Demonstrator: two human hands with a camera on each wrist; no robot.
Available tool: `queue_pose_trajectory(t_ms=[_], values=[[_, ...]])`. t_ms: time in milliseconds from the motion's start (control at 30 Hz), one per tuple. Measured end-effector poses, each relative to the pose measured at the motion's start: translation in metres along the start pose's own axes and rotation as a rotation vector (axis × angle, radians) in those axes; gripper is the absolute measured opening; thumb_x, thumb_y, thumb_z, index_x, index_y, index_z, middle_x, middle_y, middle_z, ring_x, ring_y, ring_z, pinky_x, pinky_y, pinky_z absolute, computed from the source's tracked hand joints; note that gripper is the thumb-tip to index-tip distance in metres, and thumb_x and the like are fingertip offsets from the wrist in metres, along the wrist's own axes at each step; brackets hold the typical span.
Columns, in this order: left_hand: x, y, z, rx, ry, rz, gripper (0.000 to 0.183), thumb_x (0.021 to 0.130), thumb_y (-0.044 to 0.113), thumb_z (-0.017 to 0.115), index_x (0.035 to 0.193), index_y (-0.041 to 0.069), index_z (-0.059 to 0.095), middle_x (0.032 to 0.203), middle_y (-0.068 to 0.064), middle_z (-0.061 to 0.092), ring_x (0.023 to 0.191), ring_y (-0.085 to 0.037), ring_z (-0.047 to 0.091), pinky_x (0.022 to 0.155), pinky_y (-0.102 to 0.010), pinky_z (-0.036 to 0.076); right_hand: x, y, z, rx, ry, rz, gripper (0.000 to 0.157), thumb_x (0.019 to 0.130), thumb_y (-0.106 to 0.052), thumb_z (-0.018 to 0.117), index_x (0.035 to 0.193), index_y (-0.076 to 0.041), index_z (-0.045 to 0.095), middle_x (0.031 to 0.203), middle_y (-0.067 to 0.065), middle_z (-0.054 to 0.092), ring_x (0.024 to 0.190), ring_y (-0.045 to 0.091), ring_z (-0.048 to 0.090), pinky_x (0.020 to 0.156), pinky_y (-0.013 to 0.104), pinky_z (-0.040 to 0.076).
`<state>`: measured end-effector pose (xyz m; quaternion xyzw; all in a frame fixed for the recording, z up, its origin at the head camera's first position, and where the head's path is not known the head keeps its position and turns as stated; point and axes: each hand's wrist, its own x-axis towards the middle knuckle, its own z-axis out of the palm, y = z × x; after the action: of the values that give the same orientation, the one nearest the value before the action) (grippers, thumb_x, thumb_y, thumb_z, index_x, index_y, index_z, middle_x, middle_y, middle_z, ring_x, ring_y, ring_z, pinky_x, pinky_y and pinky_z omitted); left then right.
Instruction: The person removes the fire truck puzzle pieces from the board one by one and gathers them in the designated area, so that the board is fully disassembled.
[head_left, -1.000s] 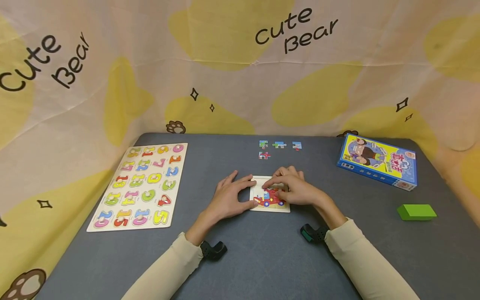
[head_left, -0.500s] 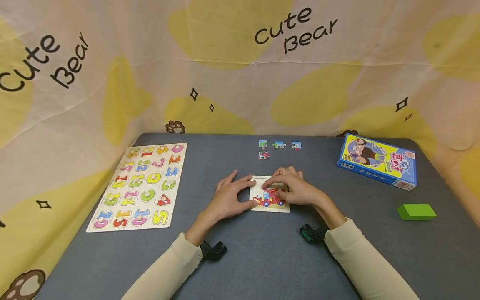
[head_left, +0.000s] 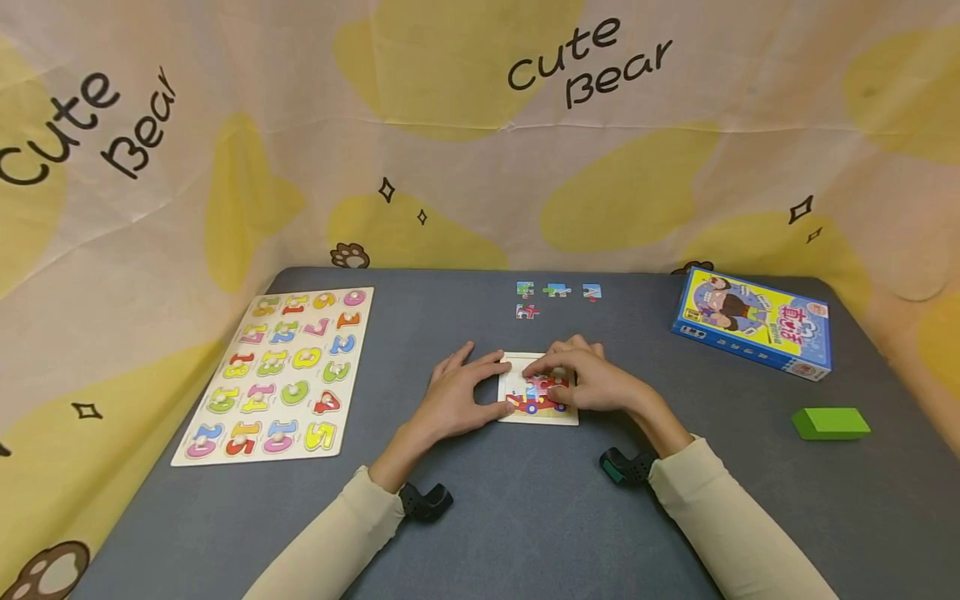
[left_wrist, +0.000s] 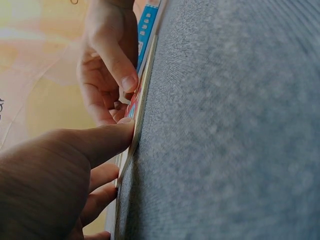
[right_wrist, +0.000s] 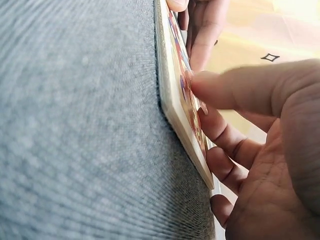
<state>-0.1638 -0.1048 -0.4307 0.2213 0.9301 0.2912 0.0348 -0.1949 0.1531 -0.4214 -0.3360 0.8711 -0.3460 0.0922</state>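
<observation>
Nearest, a left cream fabric sleeve (head_left: pixel 330 533) and a right cream fabric sleeve (head_left: pixel 742 525) extend over a dark grey textured table (head_left: pixel 510 517); a left black wrist device (head_left: pixel 426 502) and a right black wrist device with a green patch (head_left: pixel 626 467) sit at the cuffs. Beyond them, at mid-table, lies a small, flat, pale-framed square puzzle tray (head_left: pixel 540 420) bearing a red vehicle picture. The left hand (head_left: pixel 459 396) rests at its left edge, thumb and forefinger extended and well apart, both touching the frame. The right hand (head_left: pixel 588 379) is bent over the picture's right half, thumb and forefinger bowed toward each other; whether a piece is pinched between them cannot be determined. To the left lies a cream board with multicoloured numerals (head_left: pixel 307 414); well to the right, a bright green rectangular block (head_left: pixel 831 423). Farther back, right, a blue-and-yellow printed box (head_left: pixel 752 321) lies at an angle. Farther still, four small multicoloured jigsaw pieces (head_left: pixel 557 290) lie apart, three in a row and one nearer, before a cream-and-yellow printed cloth backdrop (head_left: pixel 465 158).
</observation>
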Motion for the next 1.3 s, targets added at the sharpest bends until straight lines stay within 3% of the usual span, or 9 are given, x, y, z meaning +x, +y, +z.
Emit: queue_pose_trajectory(t_ms=[500,800,1300], values=[[-0.0007,-0.0014,0.0003,-0.007,-0.021,-0.013,0.059,0.088,0.041,0.076,0.141,0.02,0.062,0.158,0.0,0.049,0.157,-0.039,0.019,0.123,-0.064,0.014,0.0006,0.0019,0.0017,-0.009,0.014,-0.012,0.034,0.086,-0.016,0.08,0.119,-0.024,0.075,0.103,-0.006,0.068,0.089,0.017,0.041,0.08,0.04,0.02],[-0.0002,-0.0023,0.0019,-0.022,-0.005,-0.014,0.049,0.087,0.039,0.077,0.132,0.023,0.067,0.157,0.0,0.05,0.157,-0.04,0.02,0.122,-0.065,0.015,-0.0001,0.003,0.001,-0.023,0.018,-0.029,0.037,0.085,-0.017,0.081,0.12,-0.024,0.075,0.098,-0.007,0.066,0.086,0.015,0.039,0.077,0.038,0.02],[-0.0009,-0.0008,-0.0001,-0.018,-0.015,-0.019,0.053,0.087,0.039,0.078,0.136,0.022,0.065,0.158,0.001,0.049,0.157,-0.039,0.019,0.123,-0.064,0.014,-0.0008,0.0027,0.0002,-0.021,0.042,-0.049,0.035,0.083,-0.014,0.081,0.118,-0.019,0.077,0.098,-0.005,0.068,0.088,0.016,0.043,0.077,0.036,0.023]])
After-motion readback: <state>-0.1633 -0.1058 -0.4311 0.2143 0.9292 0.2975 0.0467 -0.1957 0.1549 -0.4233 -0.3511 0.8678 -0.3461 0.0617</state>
